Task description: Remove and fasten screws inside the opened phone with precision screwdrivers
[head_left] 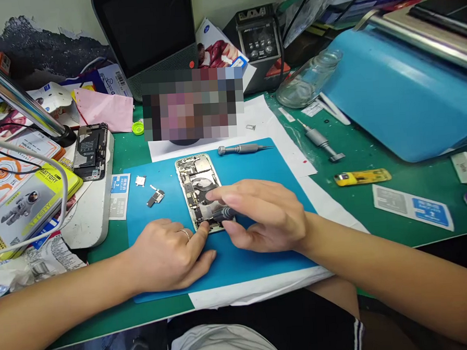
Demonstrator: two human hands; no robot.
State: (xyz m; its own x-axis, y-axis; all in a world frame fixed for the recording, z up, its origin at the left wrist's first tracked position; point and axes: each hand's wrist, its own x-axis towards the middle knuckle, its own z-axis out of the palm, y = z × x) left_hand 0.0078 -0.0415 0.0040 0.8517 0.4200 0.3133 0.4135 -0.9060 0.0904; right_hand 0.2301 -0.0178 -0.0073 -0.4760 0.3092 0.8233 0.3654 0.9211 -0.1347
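Note:
An opened phone (198, 184) with bare inner parts lies on the blue mat (160, 270). My left hand (173, 254) is at its lower left, fingers mostly curled, with the index fingertip pressed on the phone's bottom edge. Over the phone's lower right is my right hand (265, 215), its fingers and thumb bent around a short dark ribbed tool (223, 213), whose far end is hidden. Two small loose metal parts, a silvery one (140, 181) and a darker one (155, 197), rest left of the phone. Behind it lies a grey screwdriver (243, 149).
On the left, a second opened phone (93, 151) sits on a white device (93, 219) beside a yellow battery box (35, 206). To the right are another screwdriver (320, 141), a yellow strip (362, 177) and a glass jar (307, 82). A dark screen (148, 33) stands behind.

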